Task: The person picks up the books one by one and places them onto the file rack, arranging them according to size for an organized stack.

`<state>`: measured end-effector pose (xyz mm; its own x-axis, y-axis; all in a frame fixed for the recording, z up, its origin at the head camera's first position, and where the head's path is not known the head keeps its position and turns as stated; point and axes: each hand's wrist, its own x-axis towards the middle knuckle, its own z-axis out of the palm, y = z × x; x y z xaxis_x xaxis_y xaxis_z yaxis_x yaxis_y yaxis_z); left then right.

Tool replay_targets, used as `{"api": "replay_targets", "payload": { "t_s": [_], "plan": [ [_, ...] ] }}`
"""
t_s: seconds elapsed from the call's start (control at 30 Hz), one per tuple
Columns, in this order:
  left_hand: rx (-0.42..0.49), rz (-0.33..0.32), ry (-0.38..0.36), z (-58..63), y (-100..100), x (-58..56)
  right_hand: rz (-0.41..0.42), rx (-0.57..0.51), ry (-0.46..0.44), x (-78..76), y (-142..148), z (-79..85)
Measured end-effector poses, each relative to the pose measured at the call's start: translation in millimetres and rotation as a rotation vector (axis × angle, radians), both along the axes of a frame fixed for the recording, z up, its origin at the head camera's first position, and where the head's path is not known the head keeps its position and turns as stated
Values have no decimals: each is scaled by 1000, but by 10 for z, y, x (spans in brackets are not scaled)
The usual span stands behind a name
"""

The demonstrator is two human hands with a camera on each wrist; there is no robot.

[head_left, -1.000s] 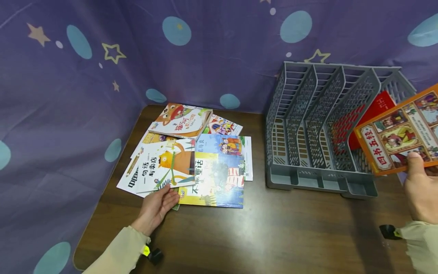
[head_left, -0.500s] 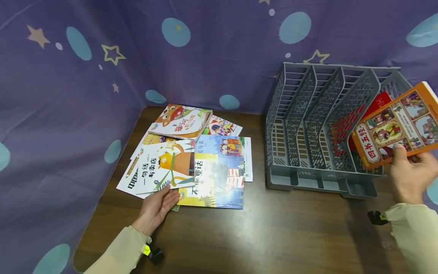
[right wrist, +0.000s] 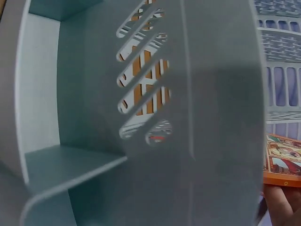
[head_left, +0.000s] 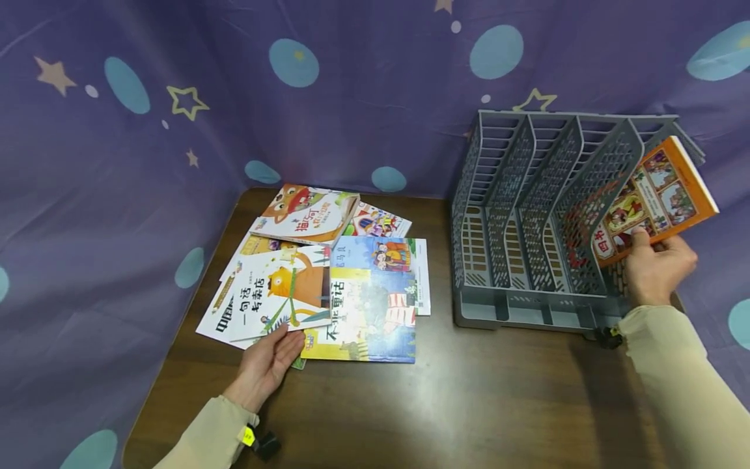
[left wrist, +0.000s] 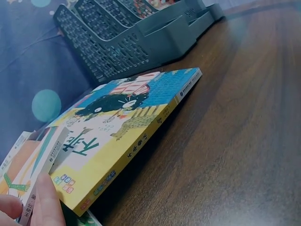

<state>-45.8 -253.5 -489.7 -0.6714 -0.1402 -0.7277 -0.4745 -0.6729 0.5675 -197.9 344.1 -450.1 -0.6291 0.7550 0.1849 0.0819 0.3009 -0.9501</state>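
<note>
My right hand (head_left: 659, 270) grips an orange book (head_left: 670, 195) by its lower edge, thumb on the illustrated cover. The book leans into the rightmost slot of a grey slotted book rack (head_left: 480, 307), and the divider covers its left part. In the right wrist view the rack's front hides most of the hand. On the left, my left hand (head_left: 266, 365) pinches the bottom edge of a white picture book (head_left: 307, 280) with an orange animal on its cover. Right beside its fingers lies a yellow-and-blue book (left wrist: 117, 113), seen with its spine in the left wrist view.
A thick book with a brown animal (head_left: 305, 212) lies at the back of the pile. Several other books show partly beneath, including a white one (head_left: 219, 319) at the left. The wooden table (head_left: 469, 397) meets a purple patterned curtain (head_left: 363, 91) behind and at the left.
My right hand has moved left with the orange book, bringing it from beside the rack into the rightmost slot. My left hand stays at the white book's edge.
</note>
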Motion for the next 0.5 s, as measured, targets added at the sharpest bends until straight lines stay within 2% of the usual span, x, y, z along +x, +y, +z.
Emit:
{"api": "replay_targets", "payload": {
  "t_s": [0.5],
  "plan": [
    [19, 30, -15, 28, 32, -8, 21, -166, -89, -190, -87, -89]
  ]
}}
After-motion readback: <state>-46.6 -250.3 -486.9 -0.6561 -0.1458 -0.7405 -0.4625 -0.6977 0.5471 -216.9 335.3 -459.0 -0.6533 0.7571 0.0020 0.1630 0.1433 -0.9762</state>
